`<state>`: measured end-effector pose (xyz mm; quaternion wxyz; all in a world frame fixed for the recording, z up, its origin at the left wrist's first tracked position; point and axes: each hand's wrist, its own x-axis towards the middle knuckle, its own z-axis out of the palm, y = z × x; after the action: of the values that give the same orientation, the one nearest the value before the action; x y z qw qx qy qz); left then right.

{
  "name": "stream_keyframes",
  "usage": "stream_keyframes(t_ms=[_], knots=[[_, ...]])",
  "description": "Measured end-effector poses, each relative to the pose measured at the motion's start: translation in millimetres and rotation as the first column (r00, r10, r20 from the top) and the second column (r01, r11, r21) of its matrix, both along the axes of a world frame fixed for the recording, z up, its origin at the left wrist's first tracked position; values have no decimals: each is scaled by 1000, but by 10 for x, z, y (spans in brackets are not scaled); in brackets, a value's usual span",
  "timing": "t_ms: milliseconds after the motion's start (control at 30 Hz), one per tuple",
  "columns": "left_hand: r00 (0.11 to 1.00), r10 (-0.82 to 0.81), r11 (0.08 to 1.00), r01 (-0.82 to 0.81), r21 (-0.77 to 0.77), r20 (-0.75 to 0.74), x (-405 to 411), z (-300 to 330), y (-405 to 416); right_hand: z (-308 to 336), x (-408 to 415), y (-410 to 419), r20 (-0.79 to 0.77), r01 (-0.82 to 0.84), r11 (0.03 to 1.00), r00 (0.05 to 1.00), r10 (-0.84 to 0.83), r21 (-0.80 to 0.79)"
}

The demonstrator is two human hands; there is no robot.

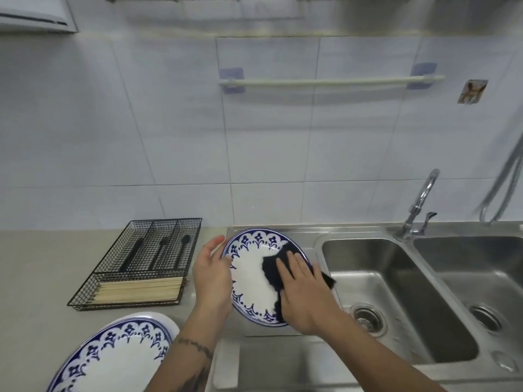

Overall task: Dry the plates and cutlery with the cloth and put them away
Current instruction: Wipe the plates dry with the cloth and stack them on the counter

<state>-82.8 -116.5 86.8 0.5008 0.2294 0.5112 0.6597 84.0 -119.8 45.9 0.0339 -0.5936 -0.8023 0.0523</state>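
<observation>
Nearest the camera, at seven o'clock, a second blue-patterned plate (113,355) is lying on the counter (34,273). Above the draining board, the left hand (210,274) is cupping the held plate (249,281) by its nine o'clock rim, fingers loosely curved, while the right hand (304,295) is pressing the dark cloth (273,271) flat-fingered against its face. Glazed, stiff and probably slippery and breakable, it is best gripped at the rim.

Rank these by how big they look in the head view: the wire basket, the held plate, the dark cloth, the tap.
1. Wire basket and held plate: look alike in size, so I won't rank them.
2. Tap.
3. Dark cloth: partly hidden under the right hand, so its place is unsure.
</observation>
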Motion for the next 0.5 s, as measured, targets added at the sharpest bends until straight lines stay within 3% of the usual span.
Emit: stream_keyframes(t_ms=[100, 233, 333, 500], knots=[[1000, -9, 1000, 9, 29, -6, -190, 32, -23, 49, -145, -268, -78, -101, 984, 993, 91, -146], [999, -35, 999, 36, 35, -33, -263, 16, -63, 109, -512, -364, -330, -316, 934, 911, 248, -168], [998, -64, 997, 64, 31, -18, -253, 24, -92, 60, -609, -143, -240, -303, 953, 925, 294, 0], [999, -53, 996, 53, 75, -9, -303, 87, -88, 48, -386, 111, -65, -77, 984, 994, 88, 160]])
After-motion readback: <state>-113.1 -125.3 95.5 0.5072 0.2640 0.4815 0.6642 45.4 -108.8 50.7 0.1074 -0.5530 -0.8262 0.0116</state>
